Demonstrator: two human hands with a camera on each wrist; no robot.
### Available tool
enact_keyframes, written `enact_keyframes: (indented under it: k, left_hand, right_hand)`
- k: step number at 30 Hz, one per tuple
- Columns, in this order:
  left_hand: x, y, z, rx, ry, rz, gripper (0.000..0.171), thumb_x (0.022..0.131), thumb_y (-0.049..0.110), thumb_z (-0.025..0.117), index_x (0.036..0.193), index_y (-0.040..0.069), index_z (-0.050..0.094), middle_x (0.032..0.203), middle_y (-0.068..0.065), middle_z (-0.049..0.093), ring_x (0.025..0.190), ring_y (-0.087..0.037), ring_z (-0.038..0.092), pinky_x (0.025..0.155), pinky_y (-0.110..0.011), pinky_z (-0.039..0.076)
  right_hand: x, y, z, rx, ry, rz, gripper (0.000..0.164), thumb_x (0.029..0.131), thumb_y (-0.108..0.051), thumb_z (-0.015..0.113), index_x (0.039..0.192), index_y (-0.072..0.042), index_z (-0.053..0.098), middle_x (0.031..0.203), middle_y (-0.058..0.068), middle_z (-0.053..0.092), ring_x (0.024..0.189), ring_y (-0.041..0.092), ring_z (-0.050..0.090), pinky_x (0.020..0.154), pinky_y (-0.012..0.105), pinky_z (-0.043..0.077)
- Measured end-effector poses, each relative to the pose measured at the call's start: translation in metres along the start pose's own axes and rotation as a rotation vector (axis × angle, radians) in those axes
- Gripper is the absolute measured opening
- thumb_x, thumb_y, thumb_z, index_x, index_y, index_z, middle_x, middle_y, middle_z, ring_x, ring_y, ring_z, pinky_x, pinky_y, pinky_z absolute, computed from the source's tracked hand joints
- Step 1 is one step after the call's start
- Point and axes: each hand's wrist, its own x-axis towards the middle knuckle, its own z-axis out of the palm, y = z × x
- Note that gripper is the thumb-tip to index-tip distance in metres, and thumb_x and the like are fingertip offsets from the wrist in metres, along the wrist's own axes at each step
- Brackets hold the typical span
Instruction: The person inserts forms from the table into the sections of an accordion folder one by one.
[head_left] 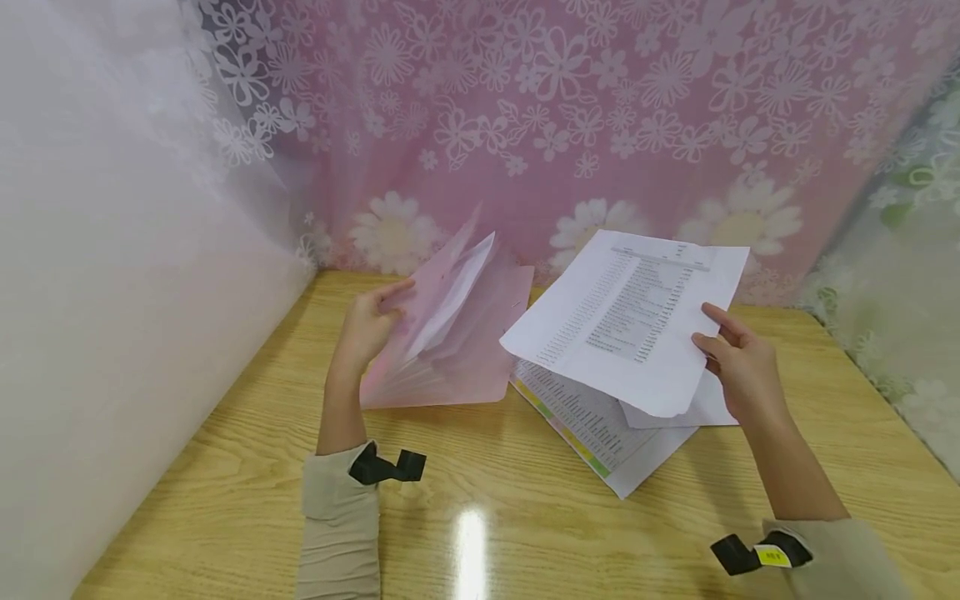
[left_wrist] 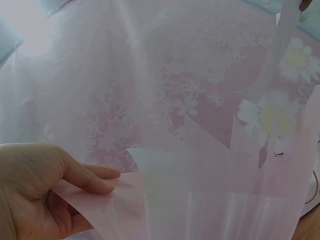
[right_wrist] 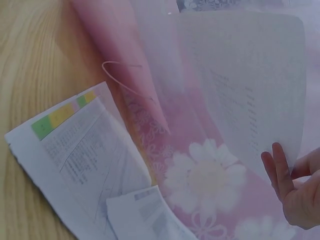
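Observation:
A pink translucent folder with several pleated pockets (head_left: 483, 379) stands fanned apart at the table's left middle. My left hand (head_left: 367, 329) grips its left cover, thumb on one side and fingers on the other; the left wrist view shows this cover edge between thumb and fingers (left_wrist: 95, 182). Inside the pockets, a white sheet (head_left: 461, 287) sticks up. My right hand (head_left: 746, 367) pinches a printed sheet (head_left: 570, 308) by its right edge and holds it tilted above other papers. In the right wrist view the back of this held sheet (right_wrist: 255, 65) shows, with print faintly visible through it.
Below the held sheet lie printed papers (head_left: 577, 417), one with a coloured strip along its edge. A thin cord loop (right_wrist: 120, 80) hangs by the folder. Behind the wooden table (head_left: 442, 475) hangs a pink flowered curtain (head_left: 480, 108); a white sheet wall (head_left: 142, 250) borders the left.

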Motion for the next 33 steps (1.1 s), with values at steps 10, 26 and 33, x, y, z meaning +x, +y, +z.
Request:
enact_keyframes:
  k: [10,26,33]
  left_hand:
    - [0.001,-0.002,0.000,0.004,0.009,0.010,0.048,0.084,-0.007,0.048,0.128,0.011,0.056,0.130,-0.009,0.050,0.040,-0.006,0.022,0.038,-0.020,0.025]
    - [0.002,-0.002,0.002,0.035,0.014,0.022,0.048,0.084,-0.006,0.049,0.127,0.011,0.057,0.129,-0.009,0.051,0.040,-0.006,0.023,0.039,-0.019,0.026]
    - [0.001,-0.001,0.002,0.055,0.018,0.041,0.048,0.084,-0.007,0.048,0.127,0.010,0.057,0.128,-0.009,0.052,0.040,-0.005,0.023,0.039,-0.019,0.026]
  right_hand:
    - [0.009,-0.014,0.026,-0.033,-0.006,-0.013,0.060,0.088,-0.007,0.060,0.142,-0.009,0.035,0.135,0.013,0.036,0.091,0.008,0.054,0.068,0.016,0.048]
    - [0.024,-0.023,0.072,-0.180,-0.061,-0.090,0.055,0.090,-0.001,0.054,0.141,-0.002,0.035,0.141,0.021,0.030,0.091,0.013,0.053,0.065,0.016,0.048]
    - [0.028,-0.024,0.090,-0.293,-0.082,-0.107,0.053,0.091,-0.002,0.052,0.141,-0.003,0.035,0.139,0.022,0.033,0.092,0.015,0.053,0.066,0.016,0.048]
